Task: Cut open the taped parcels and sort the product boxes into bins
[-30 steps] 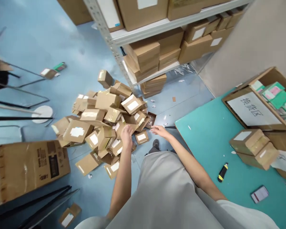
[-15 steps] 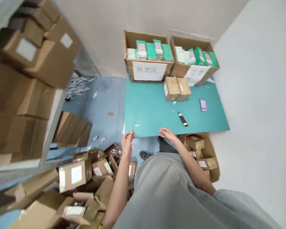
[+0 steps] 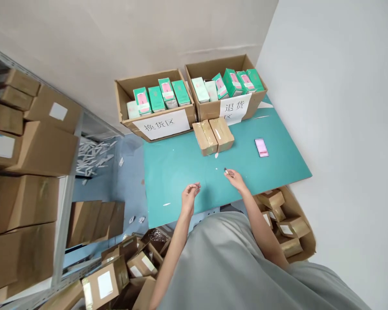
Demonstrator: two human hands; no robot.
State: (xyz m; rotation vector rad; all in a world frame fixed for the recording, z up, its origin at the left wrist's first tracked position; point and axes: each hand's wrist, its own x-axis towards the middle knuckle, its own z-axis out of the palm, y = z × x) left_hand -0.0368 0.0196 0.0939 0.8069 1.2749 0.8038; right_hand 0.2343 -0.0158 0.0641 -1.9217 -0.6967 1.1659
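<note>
My right hand [image 3: 235, 178] is closed around a utility knife [image 3: 225, 170] at the table's front part. Only the knife's dark tip shows past the fingers; the rest is hidden by the hand. To the left, my left hand [image 3: 190, 193] hovers over the table's front edge with loosely bent fingers and nothing visible in it. Two small taped cardboard boxes, a left one [image 3: 205, 140] and a right one [image 3: 223, 135], stand side by side on the green table [image 3: 174, 172], beyond my hands.
At the back stand two labelled cartons, a left one [image 3: 158, 127] and a right one [image 3: 210, 111], holding several green and white packs. A phone [image 3: 261, 147] lies on the right. Below the table is a large carton [image 3: 307, 232] of small boxes. A loaded shelf [image 3: 63, 206] stands left.
The view has turned and come closer to the table. Both hands have moved forward over it. My right hand has reached the utility knife, which lay uncovered before, and closed on it.
</note>
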